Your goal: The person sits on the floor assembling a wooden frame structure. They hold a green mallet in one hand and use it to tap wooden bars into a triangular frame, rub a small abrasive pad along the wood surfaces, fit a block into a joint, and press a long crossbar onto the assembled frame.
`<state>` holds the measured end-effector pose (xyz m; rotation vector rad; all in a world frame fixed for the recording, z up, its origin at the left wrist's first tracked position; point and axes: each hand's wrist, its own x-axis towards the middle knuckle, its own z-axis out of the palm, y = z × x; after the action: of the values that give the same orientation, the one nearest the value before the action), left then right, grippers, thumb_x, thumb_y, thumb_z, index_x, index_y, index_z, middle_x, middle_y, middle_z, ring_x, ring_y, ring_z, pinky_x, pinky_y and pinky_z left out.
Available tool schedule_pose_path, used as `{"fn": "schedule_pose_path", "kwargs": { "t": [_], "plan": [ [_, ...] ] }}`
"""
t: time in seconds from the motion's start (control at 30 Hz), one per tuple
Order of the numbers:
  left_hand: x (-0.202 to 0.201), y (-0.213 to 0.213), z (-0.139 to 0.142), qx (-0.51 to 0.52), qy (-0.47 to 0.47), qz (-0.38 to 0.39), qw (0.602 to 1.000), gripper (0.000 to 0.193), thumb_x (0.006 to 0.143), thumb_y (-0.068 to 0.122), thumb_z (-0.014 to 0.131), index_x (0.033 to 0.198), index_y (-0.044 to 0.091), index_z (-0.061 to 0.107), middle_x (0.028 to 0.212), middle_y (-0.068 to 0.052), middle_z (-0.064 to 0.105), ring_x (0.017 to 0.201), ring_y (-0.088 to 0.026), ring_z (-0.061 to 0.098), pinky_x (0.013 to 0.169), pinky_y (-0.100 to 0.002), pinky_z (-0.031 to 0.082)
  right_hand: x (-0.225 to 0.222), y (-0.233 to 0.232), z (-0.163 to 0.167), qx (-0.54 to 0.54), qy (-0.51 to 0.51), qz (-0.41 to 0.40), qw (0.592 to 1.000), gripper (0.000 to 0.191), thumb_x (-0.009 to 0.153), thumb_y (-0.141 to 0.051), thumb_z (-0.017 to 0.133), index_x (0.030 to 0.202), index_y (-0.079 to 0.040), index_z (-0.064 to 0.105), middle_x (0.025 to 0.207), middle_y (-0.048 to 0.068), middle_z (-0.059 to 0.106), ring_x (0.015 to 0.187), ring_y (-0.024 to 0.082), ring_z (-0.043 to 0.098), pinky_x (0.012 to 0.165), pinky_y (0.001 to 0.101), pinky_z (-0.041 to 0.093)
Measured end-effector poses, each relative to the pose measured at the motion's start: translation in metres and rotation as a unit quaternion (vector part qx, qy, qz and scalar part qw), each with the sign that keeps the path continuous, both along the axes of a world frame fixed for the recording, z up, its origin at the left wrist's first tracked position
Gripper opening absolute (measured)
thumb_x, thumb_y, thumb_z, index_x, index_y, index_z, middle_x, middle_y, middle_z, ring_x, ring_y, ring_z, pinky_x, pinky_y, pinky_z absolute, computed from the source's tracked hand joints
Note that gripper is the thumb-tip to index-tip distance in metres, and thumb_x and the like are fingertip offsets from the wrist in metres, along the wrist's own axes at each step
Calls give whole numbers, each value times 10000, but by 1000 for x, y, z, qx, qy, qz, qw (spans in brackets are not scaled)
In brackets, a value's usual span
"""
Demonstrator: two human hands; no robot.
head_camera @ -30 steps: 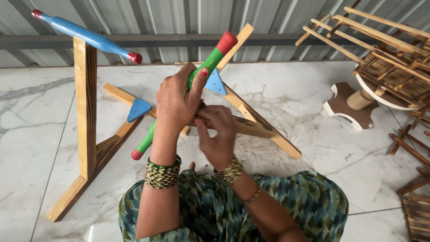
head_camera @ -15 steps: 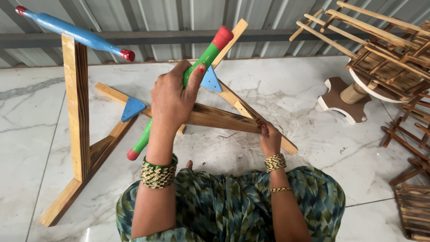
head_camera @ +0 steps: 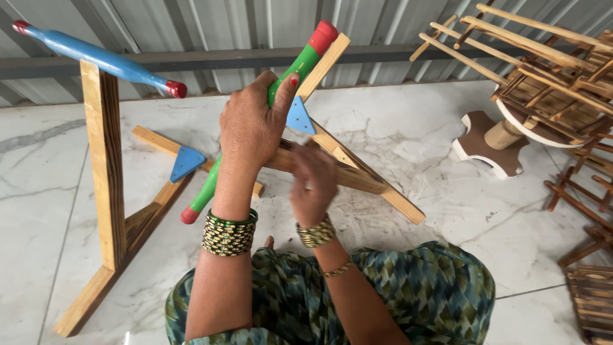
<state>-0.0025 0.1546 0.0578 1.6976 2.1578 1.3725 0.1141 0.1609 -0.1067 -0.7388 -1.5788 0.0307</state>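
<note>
My left hand point(head_camera: 252, 124) grips a green wooden rod with red ends point(head_camera: 300, 64), holding it tilted against a slanted wooden frame piece point(head_camera: 357, 172). My right hand point(head_camera: 313, 179) is blurred, close to the frame's cross bar just below the left hand; whether it holds anything I cannot tell. A blue triangular bracket point(head_camera: 299, 118) sits on the frame beside my left thumb. A second wooden frame point(head_camera: 105, 166) stands upright at left, topped with a blue rod with red ends point(head_camera: 96, 57) and carrying another blue bracket point(head_camera: 186, 163).
A round wooden stand with many slats point(head_camera: 543, 83) on a white-edged brown base point(head_camera: 485, 150) stands at the right. More wooden slat pieces point(head_camera: 587, 281) lie at the far right edge. Marble floor tiles and a corrugated metal wall surround the spot.
My right hand went out to the frame's right leg, then came back up to the cross bar near my left hand. The left hand kept its grip on the green rod.
</note>
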Motion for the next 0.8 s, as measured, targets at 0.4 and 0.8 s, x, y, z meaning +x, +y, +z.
{"fn": "schedule_pose_path", "kwargs": {
  "t": [0.4,0.8],
  "plan": [
    [0,17,0,34,2,-4,999,565,990,619,483,912,99,689,689,-139,679,739,-417,665,654,-532,492,62,55,-100,-252,442,3,861,119,946,22,709,1054,21,659,976,43,679,827,110,660,700,277,585],
    [-3,20,-3,16,2,-16,1000,592,994,638,467,885,94,672,672,-129,673,744,-418,663,659,-532,491,-23,-1,-16,0,102,105,989,156,960,38,706,1080,-59,682,1181,62,645,951,129,706,826,271,610]
  ]
}}
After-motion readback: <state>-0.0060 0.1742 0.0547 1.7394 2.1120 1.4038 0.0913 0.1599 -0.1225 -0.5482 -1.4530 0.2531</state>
